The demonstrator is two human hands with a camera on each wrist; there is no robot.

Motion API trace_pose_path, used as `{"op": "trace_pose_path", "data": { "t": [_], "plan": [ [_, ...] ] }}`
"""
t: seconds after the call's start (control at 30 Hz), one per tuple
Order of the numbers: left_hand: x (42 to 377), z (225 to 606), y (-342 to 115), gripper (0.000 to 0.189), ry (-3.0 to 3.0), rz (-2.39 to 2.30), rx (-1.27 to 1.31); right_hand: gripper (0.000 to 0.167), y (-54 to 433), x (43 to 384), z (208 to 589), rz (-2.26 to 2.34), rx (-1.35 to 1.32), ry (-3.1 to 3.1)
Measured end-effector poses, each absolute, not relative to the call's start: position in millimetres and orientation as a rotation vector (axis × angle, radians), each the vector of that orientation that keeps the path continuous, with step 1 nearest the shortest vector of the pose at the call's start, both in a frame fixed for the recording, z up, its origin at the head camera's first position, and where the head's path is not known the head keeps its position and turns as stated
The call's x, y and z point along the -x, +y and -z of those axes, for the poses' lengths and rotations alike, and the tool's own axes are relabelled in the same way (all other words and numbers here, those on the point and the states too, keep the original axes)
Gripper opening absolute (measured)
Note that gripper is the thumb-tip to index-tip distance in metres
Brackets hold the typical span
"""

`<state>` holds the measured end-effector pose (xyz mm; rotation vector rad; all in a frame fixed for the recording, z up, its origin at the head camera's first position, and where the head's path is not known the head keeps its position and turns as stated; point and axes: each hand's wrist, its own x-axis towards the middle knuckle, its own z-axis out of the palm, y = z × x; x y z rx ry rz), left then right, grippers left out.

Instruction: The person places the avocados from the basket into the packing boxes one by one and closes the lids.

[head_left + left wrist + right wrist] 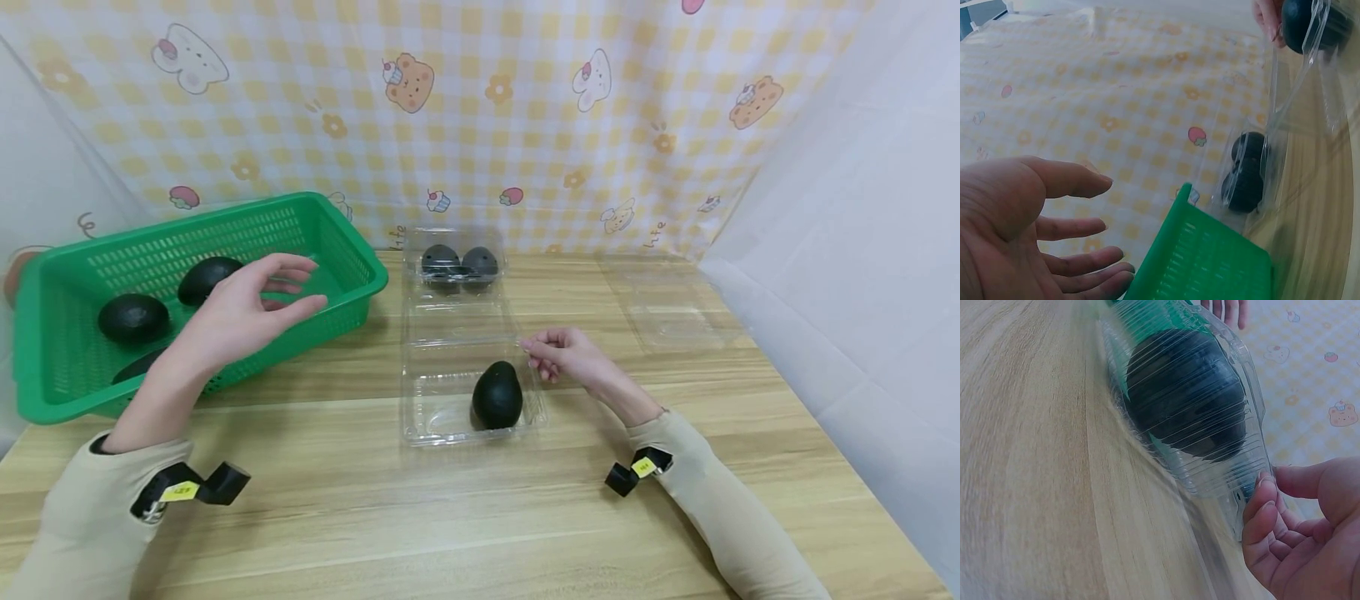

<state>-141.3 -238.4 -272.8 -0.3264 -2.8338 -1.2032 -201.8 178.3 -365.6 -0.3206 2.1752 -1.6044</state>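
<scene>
My left hand [243, 312] hovers over the green basket [375, 279] with its fingers spread and nothing held. Dark avocados [133, 318] lie in that basket, one of them partly behind my forearm. A clear plastic clamshell [435, 433] sits opened out on the table, holding one avocado [497, 396] on its right side. My right hand [570, 358] pinches the clamshell's right edge between thumb and fingers. In the right wrist view, the avocado [1185, 394] shows through the ribbed plastic wall [1210, 475], just beyond the fingertips.
Behind the opened clamshell stands another clear container [491, 237] with two avocados [440, 260] inside. Further right lies another clear plastic container [667, 312]. A checked cloth [480, 125] hangs along the back of the wooden table [480, 517].
</scene>
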Motion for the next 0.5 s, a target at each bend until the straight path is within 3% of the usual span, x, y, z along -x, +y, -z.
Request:
{"op": "trace_pose_path", "data": {
  "t": [0.5],
  "plan": [
    [140, 277, -275, 0.067, -2.924, 1.119, 0.200, 0.030, 179, 203, 367, 1.603, 0.345, 2.176]
  ]
}}
